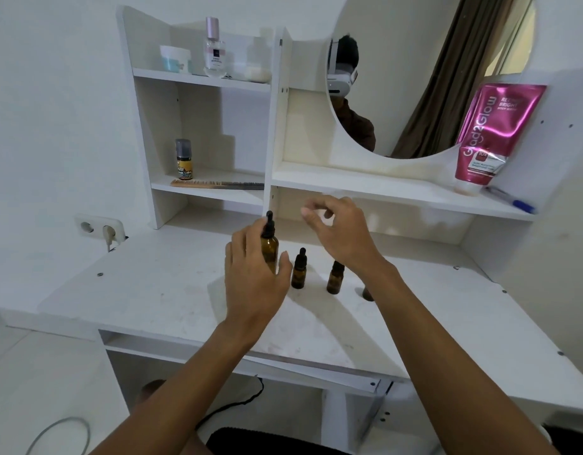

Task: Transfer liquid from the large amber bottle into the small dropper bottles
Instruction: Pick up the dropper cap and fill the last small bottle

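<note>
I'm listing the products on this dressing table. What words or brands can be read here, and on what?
"Glad2Glow": runs up the pink tube on the right shelf.
"BRIGHT": near that tube's top; the word above it and the small print are blurred.
Label on the perfume bottle, top shelf: too small to read.
Print on the yellow-labelled bottle, middle shelf: blurred.
The large amber bottle and small dropper bottles: no label shows.
</note>
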